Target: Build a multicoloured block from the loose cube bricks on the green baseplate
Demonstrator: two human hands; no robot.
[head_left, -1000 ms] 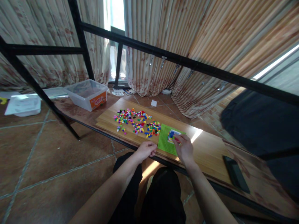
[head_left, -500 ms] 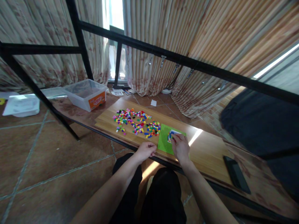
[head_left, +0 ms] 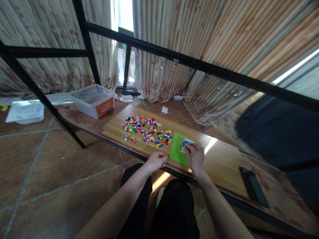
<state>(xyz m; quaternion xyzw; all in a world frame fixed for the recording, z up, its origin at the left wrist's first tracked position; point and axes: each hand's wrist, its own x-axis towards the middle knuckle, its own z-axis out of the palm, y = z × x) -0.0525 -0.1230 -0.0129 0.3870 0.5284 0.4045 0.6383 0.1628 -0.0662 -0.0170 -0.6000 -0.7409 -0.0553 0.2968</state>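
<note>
A green studded baseplate (head_left: 177, 151) lies on the wooden table (head_left: 224, 162). On it stands a small build of white, blue and yellow bricks (head_left: 185, 144). My right hand (head_left: 195, 156) rests on the plate with its fingertips pinched against the near side of that build; what they hold is too small to make out. My left hand (head_left: 156, 160) lies curled at the table's front edge, just left of the plate. A scatter of several small coloured bricks (head_left: 147, 129) covers the table to the left.
A dark phone (head_left: 254, 191) lies on the table at the right. A clear plastic tub with an orange label (head_left: 92, 100) and a white lid (head_left: 25, 112) sit at the back left. A black metal frame (head_left: 174, 56) crosses above the table. Curtains hang behind.
My right hand has shifted slightly on the baseplate while staying at the small build. My left hand has stayed put.
</note>
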